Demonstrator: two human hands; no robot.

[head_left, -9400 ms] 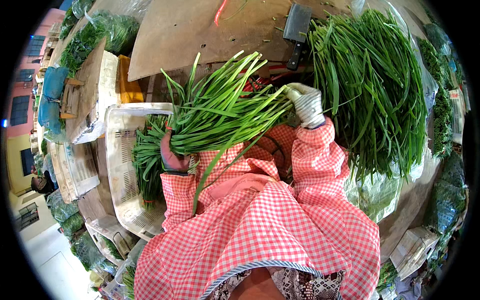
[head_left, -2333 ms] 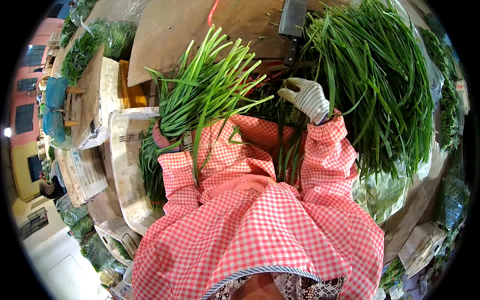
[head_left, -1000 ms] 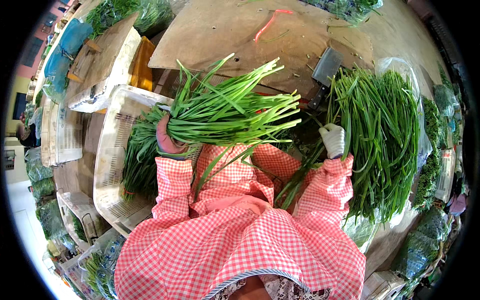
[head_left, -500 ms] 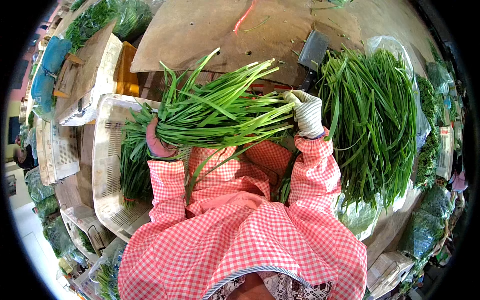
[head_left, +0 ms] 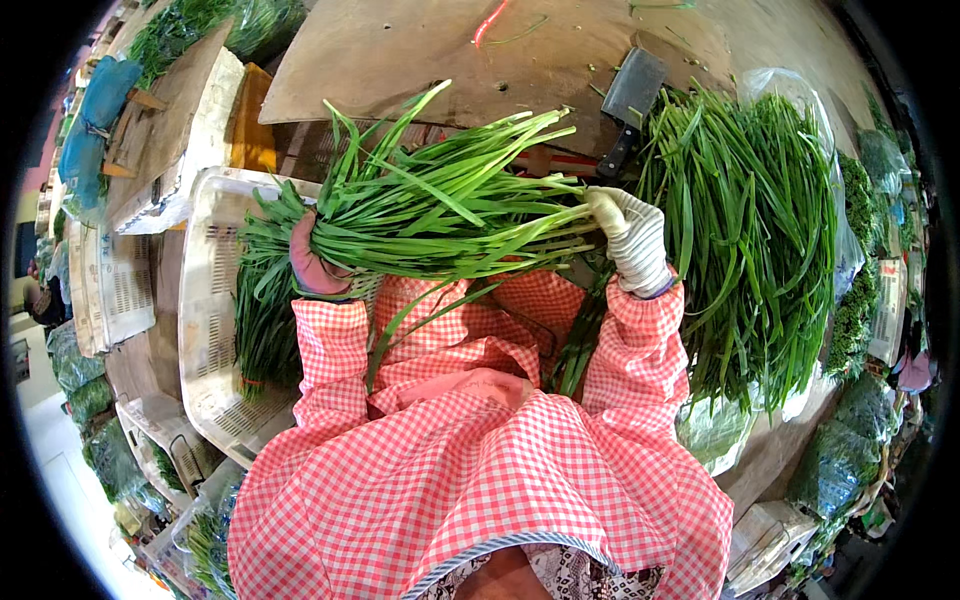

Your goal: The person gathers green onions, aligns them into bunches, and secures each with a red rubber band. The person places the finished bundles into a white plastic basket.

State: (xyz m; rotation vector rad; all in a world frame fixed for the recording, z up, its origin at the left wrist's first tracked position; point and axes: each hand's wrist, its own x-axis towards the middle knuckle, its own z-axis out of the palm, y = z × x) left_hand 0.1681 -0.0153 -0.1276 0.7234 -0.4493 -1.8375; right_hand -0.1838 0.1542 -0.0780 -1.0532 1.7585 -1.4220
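A loose bunch of garlic chives [head_left: 450, 215] lies sideways in front of me, its pale stem ends to the right. My left hand [head_left: 312, 262], in a pinkish glove, is wrapped round the leafy end; most of its fingers are hidden under the leaves. My right hand [head_left: 632, 235], in a white striped glove, pinches a few pale stems at the other end. Right beside it rises a large heap of garlic chives [head_left: 745, 250]. A cleaver [head_left: 634, 88] with a black handle lies just beyond my right hand, on the edge of a brown board.
A white plastic crate [head_left: 205, 330] at my left holds a tied bundle of chives [head_left: 265, 335]. Beyond the bunch spreads the brown board [head_left: 400, 55], with a red strip [head_left: 488, 22] on it. A foam box [head_left: 180, 150] stands at the far left. Clear plastic [head_left: 790, 85] edges the heap.
My right hand has shifted slightly right and down, pinching stems at the bunch's end. My left hand keeps its hold on the leafy end.
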